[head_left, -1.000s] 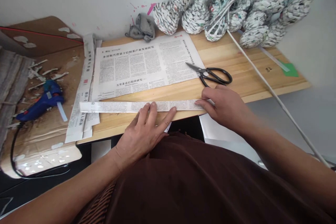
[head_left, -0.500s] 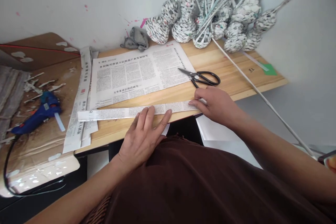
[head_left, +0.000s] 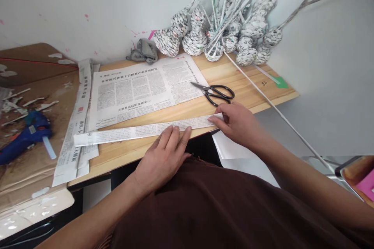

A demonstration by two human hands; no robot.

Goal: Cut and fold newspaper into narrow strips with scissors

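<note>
1. Found the left hand [head_left: 163, 153] palm down and opened out, with fingers extended and slightly apart, pressing fingertips onto the middle stretch of a printed paper strip [head_left: 113, 136].
2. Found the right hand [head_left: 238, 120] narrowed to a pinch, gripping the right end of the paper strip between thumb and forefinger.
3. Located the paper strip near the front edge of the wooden table [head_left: 248, 97], running from the right hand, beneath the left fingertips, and on to the left, over part of the folded newspapers [head_left: 71, 136].
4. Noted the black-handled scissors [head_left: 207, 88] just beyond the right hand, pointing left, with blades over the edge of a newspaper sheet [head_left: 137, 89] lying flat beyond the left hand.
5. Recorded the blue glue gun [head_left: 25, 140] well to the left of the left hand, on brown cardboard [head_left: 26, 179], near white scraps [head_left: 14, 105].
6. Observed the woven paper forms [head_left: 194, 42] well beyond both hands, against the wall, beside a grey cloth [head_left: 146, 50].
7. Noted a long thin rod [head_left: 271, 104] slanting past the right of the right hand, and a green patch [head_left: 281, 82] farther right on the table.
</note>
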